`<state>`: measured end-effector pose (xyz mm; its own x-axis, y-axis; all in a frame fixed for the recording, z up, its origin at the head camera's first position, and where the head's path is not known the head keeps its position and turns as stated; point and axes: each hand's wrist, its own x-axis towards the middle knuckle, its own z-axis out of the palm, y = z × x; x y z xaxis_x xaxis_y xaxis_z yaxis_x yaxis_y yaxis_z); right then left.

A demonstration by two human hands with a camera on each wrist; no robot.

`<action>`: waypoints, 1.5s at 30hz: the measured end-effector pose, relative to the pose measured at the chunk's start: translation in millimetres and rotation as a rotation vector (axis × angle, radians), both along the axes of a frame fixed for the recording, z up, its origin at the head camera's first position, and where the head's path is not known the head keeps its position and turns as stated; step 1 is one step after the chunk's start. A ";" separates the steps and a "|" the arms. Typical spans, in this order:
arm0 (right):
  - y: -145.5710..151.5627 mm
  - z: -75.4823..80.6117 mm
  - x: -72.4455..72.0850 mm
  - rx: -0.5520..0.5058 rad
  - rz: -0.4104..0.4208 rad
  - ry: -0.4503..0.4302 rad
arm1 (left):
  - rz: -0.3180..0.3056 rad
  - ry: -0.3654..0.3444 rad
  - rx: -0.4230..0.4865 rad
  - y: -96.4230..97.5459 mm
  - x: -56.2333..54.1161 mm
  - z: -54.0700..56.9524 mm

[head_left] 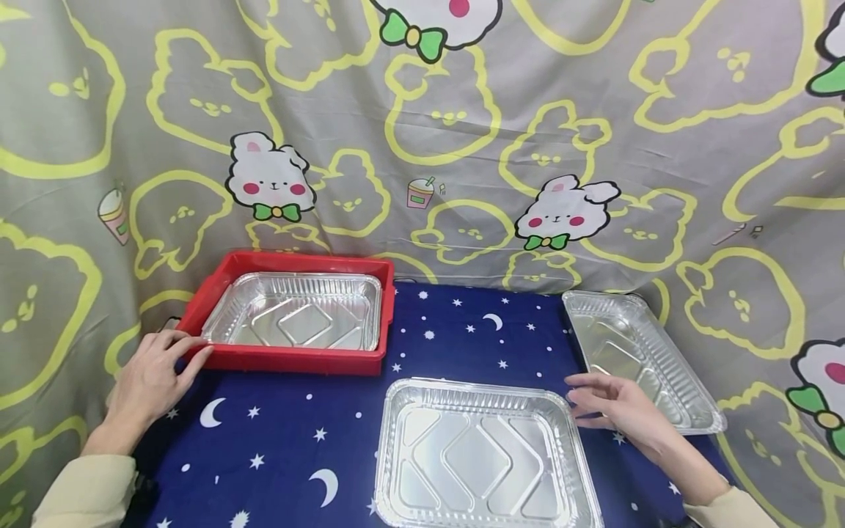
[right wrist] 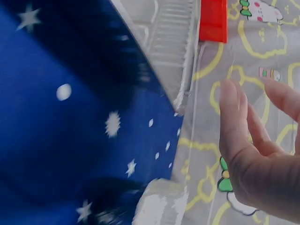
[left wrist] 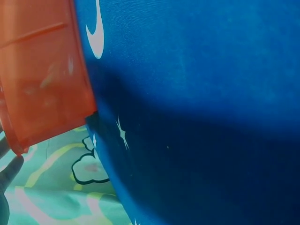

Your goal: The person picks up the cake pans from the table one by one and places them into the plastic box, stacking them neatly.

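My left hand (head_left: 148, 378) grips the front left corner of a red plastic tray (head_left: 284, 359), fingers over its rim and thumb below the lip. In the left wrist view the tray's outer wall (left wrist: 47, 84) fills the upper left. Inside that tray lies a rectangular foil pan (head_left: 306, 323). A second foil pan (head_left: 482, 462) sits in front of me on the cloth, its base stamped with a diamond pattern. Just off its far right corner hovers my right hand (head_left: 620, 411), fingers loosely extended and holding nothing.
A third foil pan (head_left: 634, 352) lies at an angle along the right edge, partly behind my right hand. The table wears a dark blue cloth (head_left: 264, 418) with white moons and stars. A grey curtain (head_left: 462, 132) with yellow cartoon outlines closes off the back and sides.
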<state>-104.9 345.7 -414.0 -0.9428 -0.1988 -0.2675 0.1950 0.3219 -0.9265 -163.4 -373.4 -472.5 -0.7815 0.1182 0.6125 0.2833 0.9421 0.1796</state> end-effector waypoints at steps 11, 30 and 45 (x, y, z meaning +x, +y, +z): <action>31.6 -34.9 25.2 -0.025 -0.017 -0.081 | 0.006 0.000 0.003 -0.3 -0.8 -1.8; 30.9 -69.7 45.0 -0.095 -0.056 -0.200 | 0.007 -0.005 0.000 0.1 -0.2 -1.2; 23.0 -70.8 48.1 -0.108 -0.072 -0.248 | 0.009 -0.010 -0.003 -0.2 -0.2 -1.0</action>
